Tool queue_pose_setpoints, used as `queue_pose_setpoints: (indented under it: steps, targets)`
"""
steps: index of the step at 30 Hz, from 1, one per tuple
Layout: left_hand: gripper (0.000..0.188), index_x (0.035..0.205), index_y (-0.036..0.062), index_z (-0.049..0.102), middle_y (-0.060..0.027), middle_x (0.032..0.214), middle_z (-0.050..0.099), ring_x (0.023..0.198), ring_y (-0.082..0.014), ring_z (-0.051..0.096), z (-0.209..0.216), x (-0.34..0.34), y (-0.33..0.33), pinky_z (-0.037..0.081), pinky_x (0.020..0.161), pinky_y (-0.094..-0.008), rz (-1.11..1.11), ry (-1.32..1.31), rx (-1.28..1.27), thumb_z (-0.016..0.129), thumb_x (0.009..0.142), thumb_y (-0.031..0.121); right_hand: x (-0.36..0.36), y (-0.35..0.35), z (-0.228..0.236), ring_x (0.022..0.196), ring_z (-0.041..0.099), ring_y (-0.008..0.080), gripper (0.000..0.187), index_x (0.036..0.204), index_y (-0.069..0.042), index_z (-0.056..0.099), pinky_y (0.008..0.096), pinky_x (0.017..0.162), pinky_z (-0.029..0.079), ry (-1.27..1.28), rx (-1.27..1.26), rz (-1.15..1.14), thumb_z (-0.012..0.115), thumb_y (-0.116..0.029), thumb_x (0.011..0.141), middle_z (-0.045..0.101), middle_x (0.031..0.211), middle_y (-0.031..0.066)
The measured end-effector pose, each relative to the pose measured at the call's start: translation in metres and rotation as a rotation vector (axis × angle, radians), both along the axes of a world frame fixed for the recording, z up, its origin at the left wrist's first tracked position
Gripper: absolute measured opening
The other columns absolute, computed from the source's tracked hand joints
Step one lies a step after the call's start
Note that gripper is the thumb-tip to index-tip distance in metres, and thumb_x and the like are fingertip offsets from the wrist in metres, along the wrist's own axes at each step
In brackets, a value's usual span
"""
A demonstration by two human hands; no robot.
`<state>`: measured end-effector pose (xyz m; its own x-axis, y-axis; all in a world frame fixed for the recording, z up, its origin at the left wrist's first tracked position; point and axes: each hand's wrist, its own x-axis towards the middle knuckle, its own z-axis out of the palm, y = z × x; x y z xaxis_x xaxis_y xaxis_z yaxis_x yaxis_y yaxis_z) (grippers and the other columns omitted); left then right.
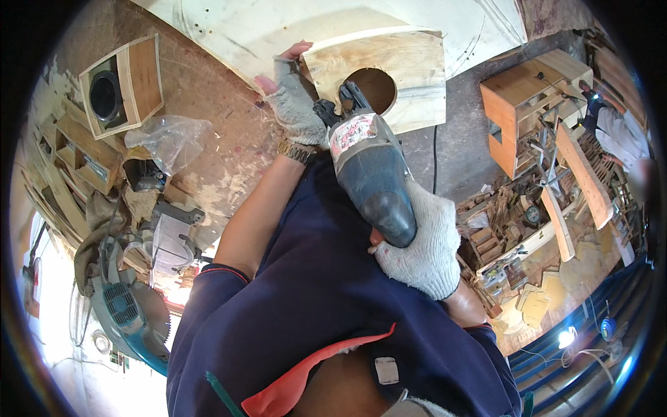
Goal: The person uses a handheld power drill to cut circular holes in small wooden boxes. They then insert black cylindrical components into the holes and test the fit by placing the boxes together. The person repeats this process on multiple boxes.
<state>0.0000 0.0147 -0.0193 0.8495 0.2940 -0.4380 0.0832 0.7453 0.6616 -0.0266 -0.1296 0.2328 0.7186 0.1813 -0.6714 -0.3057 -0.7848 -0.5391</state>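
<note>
A pale wooden box [417, 76] with a large round hole [372, 89] in its facing panel lies ahead of me. My right hand [420, 243], in a white knitted glove, is wrapped round the rear of a dark blue-grey power tool [375, 177], which looks like a jigsaw. The tool's black front end overlaps the lower left rim of the hole; its blade or bit does not show. My left hand [299, 104], gloved with bare fingertips, lies along the box's left edge. Its fingers reach the upper corner and its thumb sticks out to the left.
Against the left wall stands a speaker box [142, 80] with a black round cone, near a clear plastic bag [174, 142]. A circular-blade saw [128, 313] is at lower left. Another wooden cabinet [507, 121] stands right, near wood scraps and a person [622, 135]. A black cable [435, 160] hangs below the box.
</note>
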Motion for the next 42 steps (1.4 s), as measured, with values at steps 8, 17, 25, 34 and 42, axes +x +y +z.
queue_pose_setpoints:
  steps: [8,17,25,34,42]
  targets:
    - [0.089,0.116,0.0027,0.059,-0.0108,0.127,0.057,0.122,-0.023,0.049,-0.011,0.0,0.002,0.031,0.115,-0.0364,0.036,-0.015,-0.025,0.025,0.097,0.083,0.001,0.005,0.003,0.078,0.071,0.0432,0.035,0.098,-0.001,0.067,0.0432,0.072,0.055,0.042,-0.006,-0.036,0.074,-0.009,0.065,0.069,0.078,0.0193]
    - [0.089,0.115,-0.0003,0.06,-0.0146,0.128,0.061,0.128,-0.0248,0.05,-0.014,0.0,0.006,0.028,0.119,-0.0374,0.045,-0.005,-0.01,0.02,0.102,0.077,0.008,0.001,0.008,0.088,0.068,0.0483,0.045,0.105,0.001,0.065,0.0496,0.079,0.055,0.005,-0.083,0.023,0.079,-0.016,0.066,0.069,0.089,0.0262]
    - [0.058,0.119,0.001,0.063,-0.0192,0.126,0.066,0.119,-0.0275,0.059,-0.023,-0.025,0.052,0.047,0.099,-0.0378,0.29,0.005,-0.19,0.044,0.108,0.055,0.023,-0.06,0.048,0.073,0.072,0.0269,0.034,0.098,0.001,0.07,0.0362,0.073,0.055,-0.219,0.081,0.068,0.071,-0.012,0.066,0.07,0.079,0.0182]
    - [0.035,0.089,0.0011,0.071,-0.0024,0.088,0.07,0.081,-0.0136,0.061,0.056,-0.091,0.083,0.049,0.079,-0.0315,0.377,0.231,0.729,0.057,0.106,0.029,0.052,-0.132,0.048,0.07,0.063,0.0131,0.033,0.102,0.0,0.072,0.0288,0.068,0.05,-0.291,0.133,-0.259,0.077,-0.011,0.071,0.069,0.079,0.0036]
    - [0.018,0.093,0.0038,0.069,-0.0147,0.089,0.068,0.083,-0.0393,0.064,0.136,-0.057,-0.053,0.052,0.072,-0.0394,-0.157,0.032,1.383,0.072,0.092,0.021,0.095,-0.183,0.021,0.077,0.066,0.0125,0.028,0.106,0.005,0.072,0.0252,0.071,0.052,-0.29,0.343,-0.401,0.066,0.004,0.079,0.073,0.09,0.0065]
